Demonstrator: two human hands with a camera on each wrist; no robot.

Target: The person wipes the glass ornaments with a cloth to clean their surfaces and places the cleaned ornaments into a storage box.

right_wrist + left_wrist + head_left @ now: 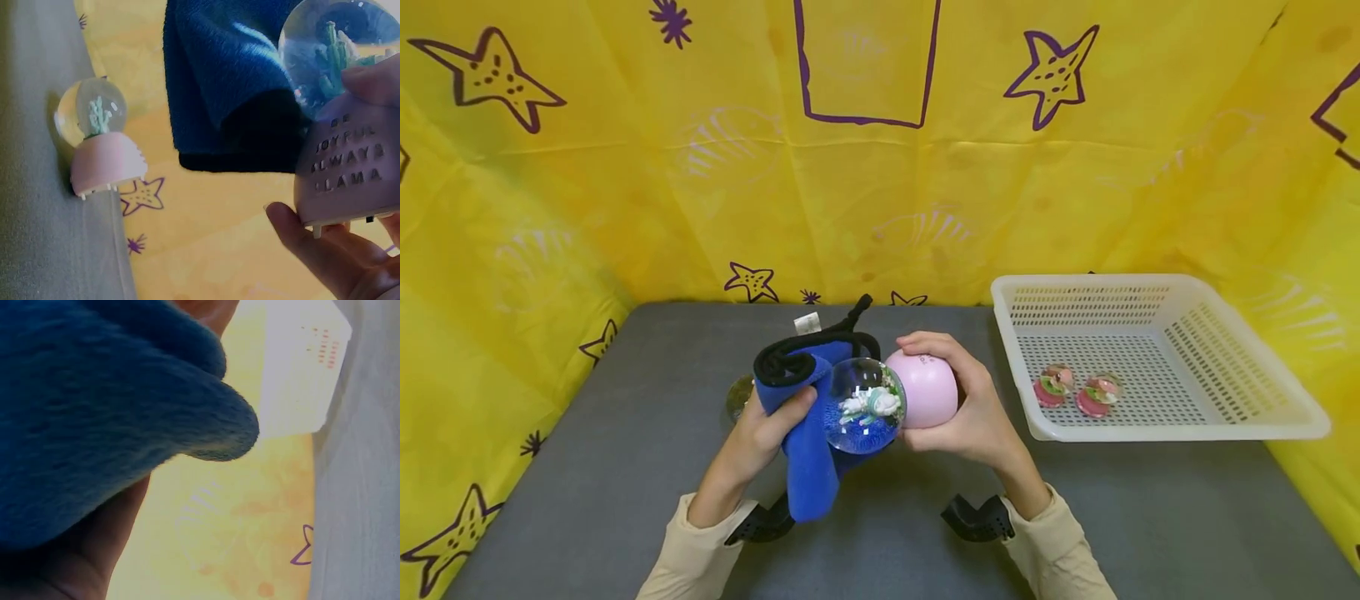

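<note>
Snow globe (883, 402) between left hand (763, 431) and right hand (976, 408)
Right grips its base (927, 392); left holds blue cloth (812, 471) against it.

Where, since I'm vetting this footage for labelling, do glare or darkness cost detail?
Head view: fairly even light, small glints on the snow globe; left wrist view: the basket washes out nearly white, while the blue cloth and left hand fall dark; right wrist view: a pale streak on the cloth, its lower folds dark, yet the lettering on the pink base is readable.
</note>
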